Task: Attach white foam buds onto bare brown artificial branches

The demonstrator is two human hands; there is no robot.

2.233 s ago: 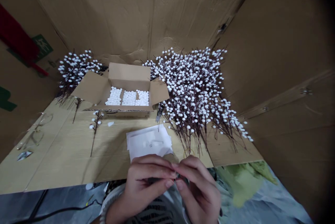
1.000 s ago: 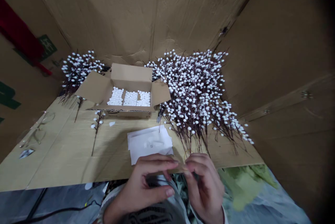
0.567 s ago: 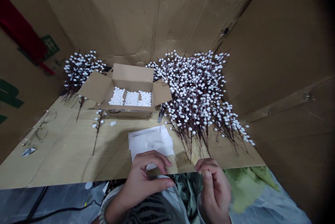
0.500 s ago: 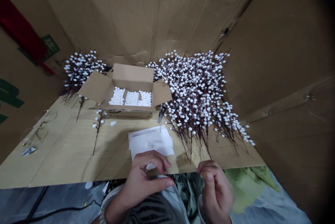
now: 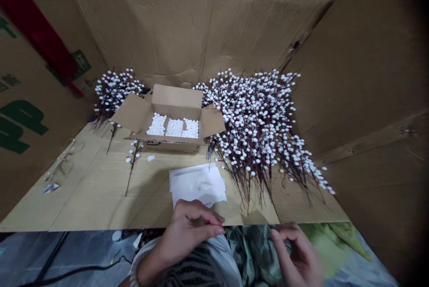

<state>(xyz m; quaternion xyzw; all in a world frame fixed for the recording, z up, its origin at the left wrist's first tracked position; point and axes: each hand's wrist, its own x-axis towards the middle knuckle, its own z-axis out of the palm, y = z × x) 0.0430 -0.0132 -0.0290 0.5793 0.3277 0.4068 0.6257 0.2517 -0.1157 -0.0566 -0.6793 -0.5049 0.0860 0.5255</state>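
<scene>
The left hand [image 5: 192, 229] is being held low, with its fingers being curled toward the thumb, and the left forearm [image 5: 150, 273] is being angled inward. The right hand [image 5: 298, 255] is being held well apart, blurred, with its fingers being bent loosely.

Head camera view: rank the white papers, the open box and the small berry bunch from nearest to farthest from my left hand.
From your left hand:
1. White papers: on the board, right at your fingertips.
2. Open box: farther up the board, straight ahead.
3. Small berry bunch: farthest, behind the box's left side.
</scene>
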